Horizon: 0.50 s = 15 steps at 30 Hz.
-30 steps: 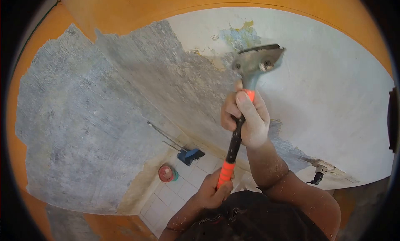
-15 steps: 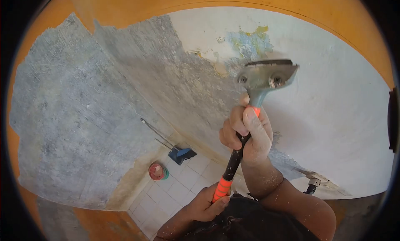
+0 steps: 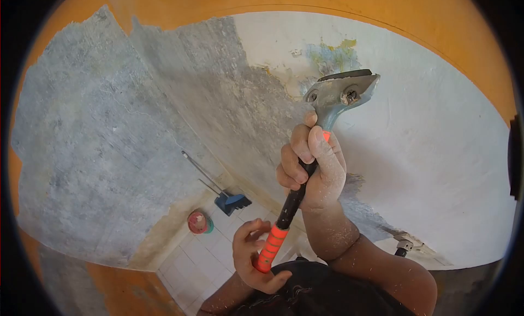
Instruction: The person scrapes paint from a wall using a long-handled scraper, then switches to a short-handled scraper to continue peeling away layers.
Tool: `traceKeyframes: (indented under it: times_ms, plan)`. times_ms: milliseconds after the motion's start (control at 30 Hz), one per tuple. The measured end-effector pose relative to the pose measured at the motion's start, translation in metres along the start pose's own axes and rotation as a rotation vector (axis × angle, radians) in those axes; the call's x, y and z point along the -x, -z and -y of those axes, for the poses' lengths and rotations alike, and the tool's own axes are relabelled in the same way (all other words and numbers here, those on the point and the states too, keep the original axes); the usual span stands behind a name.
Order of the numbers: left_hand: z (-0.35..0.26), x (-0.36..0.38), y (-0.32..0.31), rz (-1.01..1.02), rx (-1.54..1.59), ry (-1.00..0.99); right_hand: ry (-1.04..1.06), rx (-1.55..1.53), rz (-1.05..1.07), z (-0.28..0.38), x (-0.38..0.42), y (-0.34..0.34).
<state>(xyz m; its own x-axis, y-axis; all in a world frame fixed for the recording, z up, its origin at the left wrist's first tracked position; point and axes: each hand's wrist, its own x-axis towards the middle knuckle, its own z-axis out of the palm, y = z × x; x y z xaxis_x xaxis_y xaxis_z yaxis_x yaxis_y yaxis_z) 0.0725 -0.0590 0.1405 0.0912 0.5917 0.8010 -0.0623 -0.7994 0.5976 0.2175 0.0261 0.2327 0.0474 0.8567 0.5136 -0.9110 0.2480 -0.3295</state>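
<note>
A long-handled paint scraper [image 3: 293,201] with a black shaft, orange grip bands and a grey metal head slants up across the middle of the view. Wrapped round its upper shaft, just below the head, is my right hand [image 3: 319,163], closed and dusted white. The head, with two screws and a dark blade edge, overlaps the wall [image 3: 415,125] near a blue and yellow flaked patch [image 3: 333,56]. My left hand [image 3: 254,261] is open at the orange lower end of the handle, fingers and thumb spread to either side of it.
Bare grey plaster [image 3: 87,130] covers the adjoining wall on the left, under orange paint [image 3: 305,0]. Below, on the white tiled floor [image 3: 199,256], are a blue broom and dustpan [image 3: 232,201] and a red and green bucket [image 3: 200,222]. A pipe fitting [image 3: 404,245] juts at lower right.
My left hand has loosened from the lower grip and its fingers have spread. The scraper and my right hand have shifted slightly left in the view.
</note>
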Motion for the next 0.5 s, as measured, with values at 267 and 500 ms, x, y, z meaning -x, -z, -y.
traceKeyframes:
  times_ms: [267, 500]
  plan:
    - [0.004, 0.005, -0.014, 0.144, 0.002, 0.037, -0.062, 0.074, -0.069, 0.013, 0.003, 0.008]
    - [-0.004, 0.006, -0.014, 0.084, 0.015, -0.019, -0.066, 0.134, -0.213, 0.017, 0.008, -0.010]
